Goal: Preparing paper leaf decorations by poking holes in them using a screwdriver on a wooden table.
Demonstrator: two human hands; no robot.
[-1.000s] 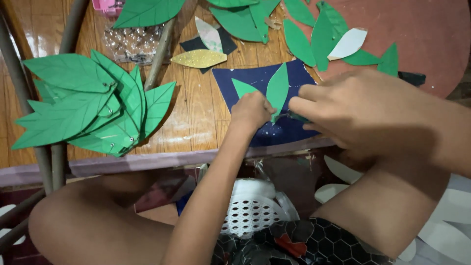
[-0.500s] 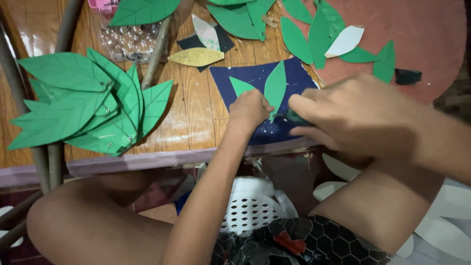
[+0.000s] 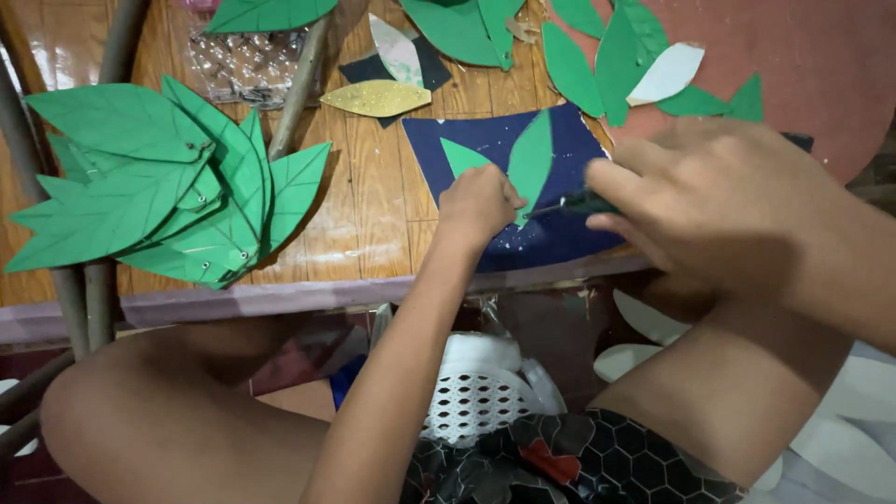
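You are working at a wooden table [image 3: 373,215] whose near edge crosses the middle of the frame, with a reddish mat [image 3: 821,65] covering its upper right corner. A dark blue sheet [image 3: 560,238] lies at the table's edge in the centre, and on it rest two green paper leaves [image 3: 530,159]. Your left hand [image 3: 478,201] is curled into a loose fist, pressing down on the lower end of those leaves. Your right hand [image 3: 737,201], large and blurred at the right of the frame, grips a slim dark tool [image 3: 574,205] whose tip points at the leaves; what kind of tool it is you cannot tell from here. A fan of stapled green leaves [image 3: 159,196] fills the left side, and a gold leaf [image 3: 378,98] sits above the centre. More green and white leaf cutouts [image 3: 644,56] are cut off by the top edge. Below the table, a white perforated plastic basket [image 3: 481,397] shows between your knees.
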